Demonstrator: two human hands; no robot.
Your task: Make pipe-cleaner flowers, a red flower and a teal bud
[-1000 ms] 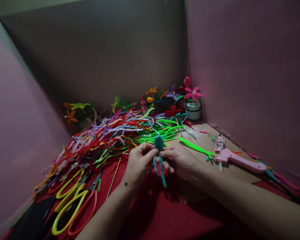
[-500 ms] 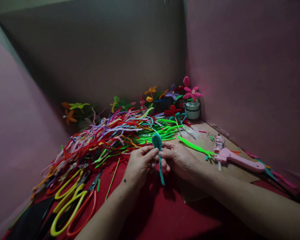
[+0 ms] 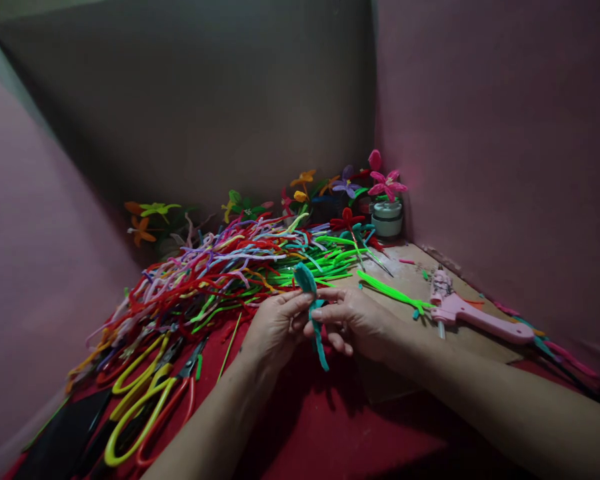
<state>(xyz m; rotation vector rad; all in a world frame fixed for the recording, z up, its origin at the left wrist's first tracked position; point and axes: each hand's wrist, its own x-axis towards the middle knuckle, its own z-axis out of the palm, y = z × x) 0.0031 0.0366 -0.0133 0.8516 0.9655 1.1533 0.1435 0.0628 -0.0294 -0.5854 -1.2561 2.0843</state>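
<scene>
A teal pipe cleaner (image 3: 306,277), bent into a narrow petal shape with a tail hanging below, is held up between both hands. My left hand (image 3: 276,323) pinches it just under the petal with thumb and fingers. From the other side, my right hand (image 3: 356,320) grips the same spot between thumb and forefinger, its other fingers curled loosely below. Behind the hands lies a heap of loose pipe cleaners (image 3: 200,273) in many colours, with bright green ones (image 3: 325,263) at its right.
A pink glue gun (image 3: 480,320) lies on a cardboard sheet (image 3: 460,350) at right, near a green pipe-cleaner bundle (image 3: 390,290). Yellow-handled scissors (image 3: 115,427) and red-handled pliers (image 3: 190,400) lie at left. Pipe-cleaner flowers, one pink in a pale pot (image 3: 387,220), line the back wall.
The teal petal has turned from broadside to nearly edge-on and tips to the left. The two hanging tails now appear as one. My right fingers have shifted slightly at the pinch.
</scene>
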